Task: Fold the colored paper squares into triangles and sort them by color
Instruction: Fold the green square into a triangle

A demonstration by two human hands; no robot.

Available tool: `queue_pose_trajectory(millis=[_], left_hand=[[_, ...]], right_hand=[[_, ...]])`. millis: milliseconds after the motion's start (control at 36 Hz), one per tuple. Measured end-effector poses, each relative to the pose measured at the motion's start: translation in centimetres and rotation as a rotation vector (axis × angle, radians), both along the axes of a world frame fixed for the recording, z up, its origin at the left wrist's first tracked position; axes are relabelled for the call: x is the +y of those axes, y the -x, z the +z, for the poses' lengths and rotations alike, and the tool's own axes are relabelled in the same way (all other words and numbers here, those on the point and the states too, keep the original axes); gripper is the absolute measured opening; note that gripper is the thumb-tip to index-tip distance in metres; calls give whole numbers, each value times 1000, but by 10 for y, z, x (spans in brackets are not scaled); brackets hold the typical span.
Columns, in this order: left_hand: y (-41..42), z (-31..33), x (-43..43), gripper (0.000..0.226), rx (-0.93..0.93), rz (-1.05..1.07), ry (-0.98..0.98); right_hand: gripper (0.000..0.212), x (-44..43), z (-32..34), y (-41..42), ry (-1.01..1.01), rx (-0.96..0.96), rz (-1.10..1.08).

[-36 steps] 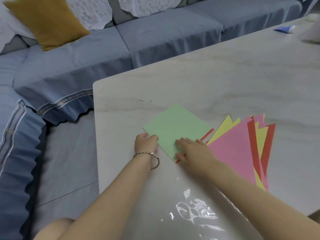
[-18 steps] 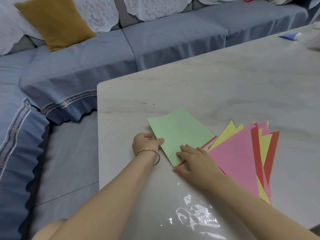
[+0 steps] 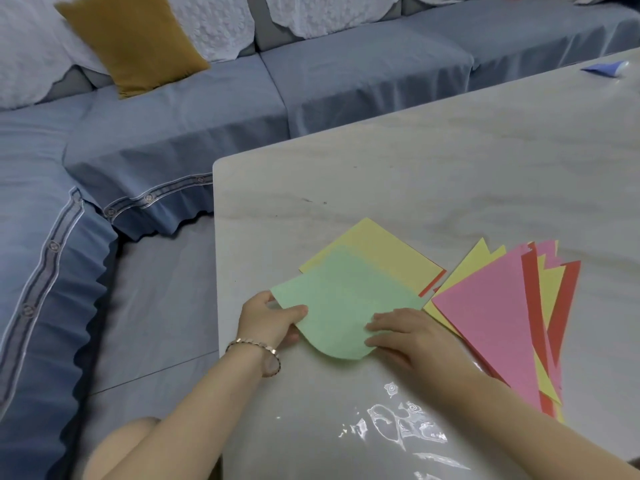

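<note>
Head view, looking down over both forearms onto a pale marbled tabletop [image 3: 415, 174].

- Green sheet [image 3: 343, 306]: lies close to the tabletop's left edge, well back from its far-left corner. Its near side bows up in a rounded curve and is not creased flat.
- Left hand [image 3: 268, 320]: grasping the green sheet's left corner, thumb on top, the other fingers tucked beneath the paper. A thin bracelet [image 3: 256, 344] sits on this wrist.
- Right hand [image 3: 405, 337]: released, fingers laid fairly straight, palm down, pressing on the sheet's near right part.
- Yellow sheet [image 3: 381, 254]: flat under the green one, showing on its far side. A red sheet [image 3: 433, 282] shows beneath only as a thin strip along the right edge.
- Folded triangles [image 3: 491, 317]: a fanned pile of pink, yellow and red pieces, just right of the sheets, overlapping one another, points aimed at the near edge. Colours are mixed in the one pile; pink lies on top.
- Blue tube [image 3: 606, 69]: at the tabletop's far right edge, well apart from the paper.
- Glare patch [image 3: 398, 420] on the tabletop toward its near edge.
- Blue-grey sofa [image 3: 346, 81] wraps round the far and left sides; a mustard cushion [image 3: 131, 39] leans on its back.
</note>
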State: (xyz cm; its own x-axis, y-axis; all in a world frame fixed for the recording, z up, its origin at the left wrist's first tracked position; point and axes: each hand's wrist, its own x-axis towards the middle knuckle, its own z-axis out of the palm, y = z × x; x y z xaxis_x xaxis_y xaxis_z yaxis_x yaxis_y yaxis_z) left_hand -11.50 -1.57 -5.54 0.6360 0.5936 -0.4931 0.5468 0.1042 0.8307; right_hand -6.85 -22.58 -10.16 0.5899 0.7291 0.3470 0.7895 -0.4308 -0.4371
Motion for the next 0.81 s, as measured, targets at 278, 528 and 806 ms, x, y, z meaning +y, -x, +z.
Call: queue_pose_trajectory(millis=[278, 528, 806], left_hand=[[-27, 2, 14, 29, 117, -284, -318], [-18, 13, -1, 14, -160, -355, -440], [13, 35, -11, 19, -254, -482, -285]], right_hand=[[29, -7, -7, 9, 81, 156, 108], [19, 4, 20, 0, -346, 412, -174], [17, 13, 71, -3, -526, 672, -288]])
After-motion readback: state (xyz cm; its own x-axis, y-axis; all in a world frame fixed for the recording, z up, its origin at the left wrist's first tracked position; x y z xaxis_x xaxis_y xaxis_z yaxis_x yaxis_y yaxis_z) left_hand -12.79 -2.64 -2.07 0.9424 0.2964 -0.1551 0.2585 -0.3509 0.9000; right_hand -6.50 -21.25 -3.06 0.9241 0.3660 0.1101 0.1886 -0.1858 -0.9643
